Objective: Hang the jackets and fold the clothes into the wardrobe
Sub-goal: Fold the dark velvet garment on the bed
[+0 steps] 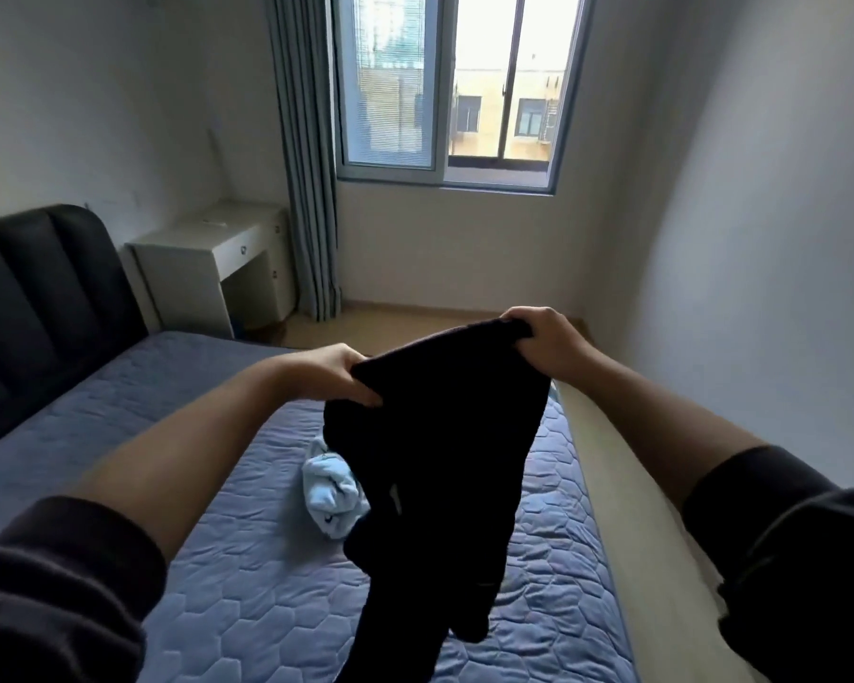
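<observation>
Both hands grip the top edge of a black garment [440,436], left hand [336,372] and right hand [543,342] bunching the cloth. It hangs limp in the air over the bed [247,584], its lower end trailing down. Behind it on the quilted blue mattress lies a crumpled pale blue garment [329,495], partly hidden. A white desk [208,268] stands beyond the dark headboard [40,298].
</observation>
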Demonstrator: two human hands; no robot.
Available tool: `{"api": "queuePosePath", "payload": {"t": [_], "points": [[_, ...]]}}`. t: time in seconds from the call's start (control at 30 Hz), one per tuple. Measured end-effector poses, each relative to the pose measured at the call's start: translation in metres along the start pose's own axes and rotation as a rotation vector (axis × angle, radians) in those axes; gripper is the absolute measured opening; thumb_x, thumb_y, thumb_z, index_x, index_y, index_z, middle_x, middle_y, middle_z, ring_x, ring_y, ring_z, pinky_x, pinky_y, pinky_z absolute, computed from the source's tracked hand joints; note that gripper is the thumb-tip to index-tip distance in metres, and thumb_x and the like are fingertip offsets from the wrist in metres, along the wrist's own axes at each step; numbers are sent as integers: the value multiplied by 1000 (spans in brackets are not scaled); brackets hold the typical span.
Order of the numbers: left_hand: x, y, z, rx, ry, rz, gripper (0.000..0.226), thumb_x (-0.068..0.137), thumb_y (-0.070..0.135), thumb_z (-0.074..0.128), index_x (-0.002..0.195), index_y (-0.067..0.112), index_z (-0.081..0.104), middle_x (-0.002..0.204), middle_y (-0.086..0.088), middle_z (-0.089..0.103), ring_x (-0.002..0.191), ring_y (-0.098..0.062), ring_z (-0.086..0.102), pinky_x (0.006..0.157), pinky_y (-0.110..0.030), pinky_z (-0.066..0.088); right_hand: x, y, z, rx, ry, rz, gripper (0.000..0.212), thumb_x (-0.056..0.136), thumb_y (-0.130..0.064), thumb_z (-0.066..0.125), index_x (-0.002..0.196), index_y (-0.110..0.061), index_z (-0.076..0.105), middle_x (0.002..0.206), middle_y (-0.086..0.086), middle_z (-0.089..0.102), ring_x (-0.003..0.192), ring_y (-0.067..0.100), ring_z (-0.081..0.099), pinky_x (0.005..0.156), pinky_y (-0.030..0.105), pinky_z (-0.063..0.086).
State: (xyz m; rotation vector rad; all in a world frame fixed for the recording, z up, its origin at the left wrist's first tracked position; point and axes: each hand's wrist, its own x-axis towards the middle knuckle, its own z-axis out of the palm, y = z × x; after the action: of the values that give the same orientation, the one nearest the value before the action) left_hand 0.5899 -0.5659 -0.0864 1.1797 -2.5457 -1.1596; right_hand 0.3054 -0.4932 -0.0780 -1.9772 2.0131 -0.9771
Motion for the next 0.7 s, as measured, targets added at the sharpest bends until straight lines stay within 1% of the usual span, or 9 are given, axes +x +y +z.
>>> {"api": "queuePosePath", "payload": {"t": [0.1,0.2,0.23,0.33,0.37,0.43,0.5,0.57,0.7], "points": [[-7,9,-10,-472,122,125,18,83,-1,66,94,12,70,79,1,70,71,-9,65,65,-18,52,-5,4,-11,-73,-63,29,30,76,3,58,100,-11,67,90,10,65,85,22,59,78,32,46],[0,43,-8,-513,273,225,19,84,2,66,96,17,69,80,2,69,73,-8,64,69,-17,53,-16,-24,0,137,-193,-36,50,75,-4,72,120,-18,56,93,1,63,80,13,57,78,30,50],[3,54,-5,-517,295,238,18,84,3,67,96,15,70,82,0,69,74,-9,63,72,-19,52,-18,-34,7,203,-200,-60,49,74,-7,75,118,-21,56,89,-4,62,77,9,56,75,26,49],[7,68,3,-547,321,223,15,79,13,74,94,10,70,79,-1,68,71,-10,62,68,-21,52,-18,-46,16,233,-52,-52,20,79,-7,67,83,-25,59,70,-9,56,70,12,50,64,26,41],[7,65,4,-494,337,220,22,76,20,78,93,10,69,77,1,67,69,-8,62,66,-21,51,-19,-44,14,256,7,-12,18,81,-5,63,81,-23,60,70,-4,58,70,14,50,65,28,40],[3,54,4,-213,360,220,33,68,25,85,91,11,66,75,4,62,68,-6,57,66,-22,49,-19,-38,6,302,67,54,13,85,-4,57,88,-14,66,79,5,63,75,14,53,70,31,43],[0,43,10,57,273,207,31,65,18,87,81,8,62,71,5,54,66,-6,49,64,-25,43,-21,-39,-3,294,68,46,15,87,-3,54,91,-10,67,79,3,63,75,12,53,70,29,42],[-2,31,13,92,207,158,23,70,7,81,74,6,59,69,1,46,67,-11,42,61,-26,38,-22,-44,-9,305,64,39,17,88,-1,53,92,-9,67,78,0,61,74,11,51,67,25,40],[-14,29,5,-545,324,140,13,88,-3,59,87,10,62,73,-3,54,59,-8,52,57,-19,44,-28,-40,-26,584,35,180,24,90,8,47,109,4,61,86,9,59,74,15,52,63,21,43]]}}
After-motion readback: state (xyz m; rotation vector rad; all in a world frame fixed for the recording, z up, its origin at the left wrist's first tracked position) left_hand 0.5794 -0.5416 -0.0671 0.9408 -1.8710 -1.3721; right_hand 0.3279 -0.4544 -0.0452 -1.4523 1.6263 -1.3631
